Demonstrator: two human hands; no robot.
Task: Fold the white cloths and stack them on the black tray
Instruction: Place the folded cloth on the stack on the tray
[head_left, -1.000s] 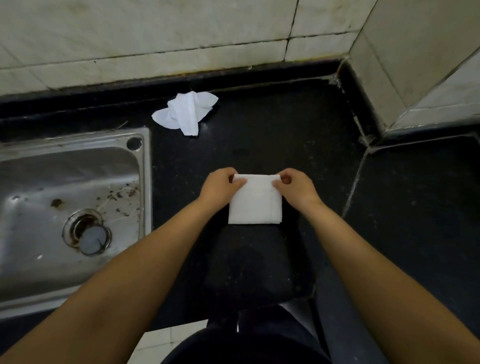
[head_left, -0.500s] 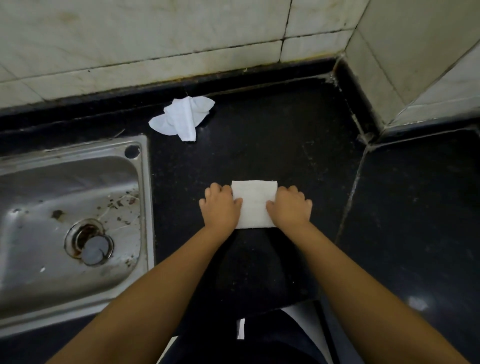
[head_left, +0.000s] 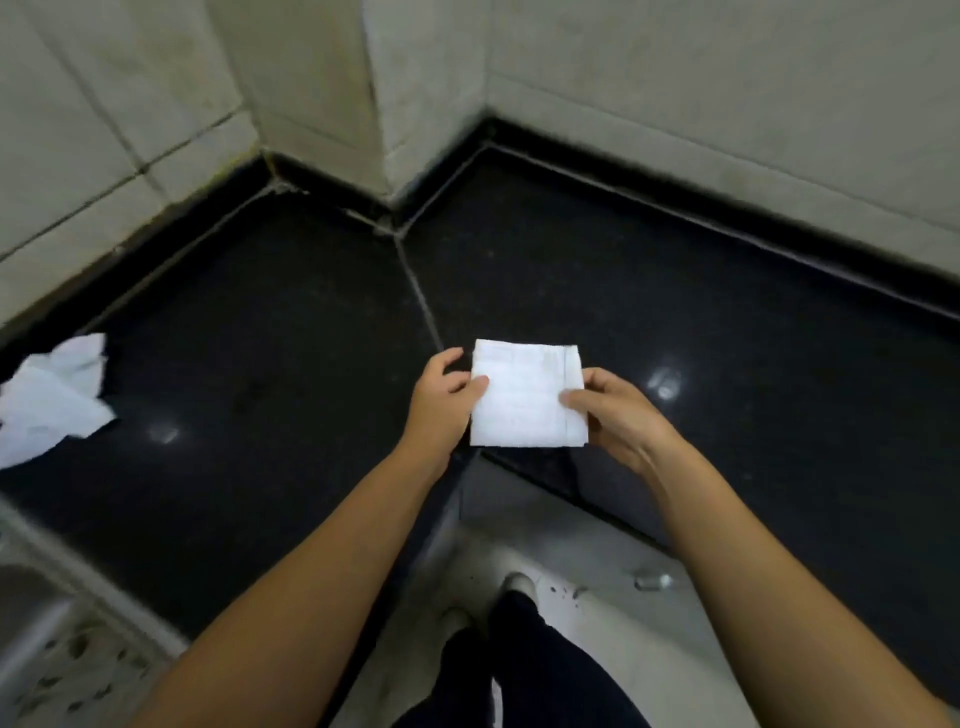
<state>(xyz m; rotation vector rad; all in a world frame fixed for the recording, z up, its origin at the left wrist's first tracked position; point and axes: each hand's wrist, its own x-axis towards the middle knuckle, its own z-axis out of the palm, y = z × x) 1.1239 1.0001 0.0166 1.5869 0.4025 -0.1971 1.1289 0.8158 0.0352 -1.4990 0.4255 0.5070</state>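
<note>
Both hands' fingers now pinch the folded cloth (head_left: 527, 397), lifted off the counter (head_left: 260, 364)

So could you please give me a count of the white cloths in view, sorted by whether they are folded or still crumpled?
Folded white cloth, held between left hand and right hand: 1
Crumpled white cloth, lying on the black counter at the left edge: 1
Total: 2
</note>
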